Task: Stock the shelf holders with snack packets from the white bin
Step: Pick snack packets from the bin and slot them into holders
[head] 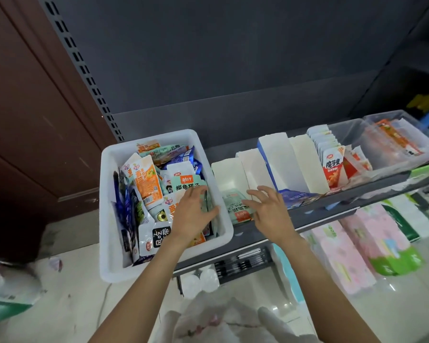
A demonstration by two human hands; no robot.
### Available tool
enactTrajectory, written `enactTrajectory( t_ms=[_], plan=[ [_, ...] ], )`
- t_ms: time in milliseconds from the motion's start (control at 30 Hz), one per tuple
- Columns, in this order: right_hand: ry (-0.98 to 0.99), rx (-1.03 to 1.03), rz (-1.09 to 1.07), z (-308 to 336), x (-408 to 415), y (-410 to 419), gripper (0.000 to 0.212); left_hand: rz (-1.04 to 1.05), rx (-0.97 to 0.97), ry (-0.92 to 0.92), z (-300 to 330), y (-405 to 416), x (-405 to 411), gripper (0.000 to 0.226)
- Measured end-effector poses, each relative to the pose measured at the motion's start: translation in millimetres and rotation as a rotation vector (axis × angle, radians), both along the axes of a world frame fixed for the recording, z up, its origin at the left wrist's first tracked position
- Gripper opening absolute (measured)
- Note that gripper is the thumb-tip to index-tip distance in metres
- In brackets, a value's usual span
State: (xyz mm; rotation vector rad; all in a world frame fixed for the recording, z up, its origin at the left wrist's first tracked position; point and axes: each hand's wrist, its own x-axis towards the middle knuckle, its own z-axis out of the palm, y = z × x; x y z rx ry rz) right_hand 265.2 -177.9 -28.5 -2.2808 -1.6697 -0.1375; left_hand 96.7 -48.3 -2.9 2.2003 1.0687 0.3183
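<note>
Left hand (196, 214) grips pale-green pkts in white bin (114, 154); right hand (268, 209) spread, released, 3 o'clock, over holder (227, 174) pkt (235, 204); "魔芋爽" pkt (333, 167) 2 o'clock.

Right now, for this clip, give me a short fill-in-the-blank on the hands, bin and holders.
1. The left hand reaches into the ____ bin.
2. The right hand hovers with fingers ____ over the pale green packet.
3. That packet lies in the ____ white holder of the row.

Missing: white; spread; leftmost
</note>
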Motion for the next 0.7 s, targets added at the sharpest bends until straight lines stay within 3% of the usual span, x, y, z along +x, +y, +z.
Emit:
enactTrajectory(
  t_ms=[233, 433, 567, 700],
  plan=[
    [0.306, 0.161, 0.093, 15.9, -29.5, 11.5, 0.037, 0.091, -0.279, 0.053, 4.7, -1.4, -3.6, 0.048],
    [0.295, 0.116, 0.114, 12.7, -42.0, 22.5, 0.031, 0.200, -0.205, -0.019, 25.0, 5.0, -23.0, 0.032],
    [0.372, 0.132, 0.096, 17.5, -42.4, 24.0, 0.027, 0.326, -0.249, -0.222, 48.1, 15.6, -47.9, 0.028],
    [0.795, 0.218, 0.002, 40.9, -51.4, 26.5, 0.026, 0.406, -0.492, -0.526, 57.5, 27.3, -65.8, 0.031]
  ],
)
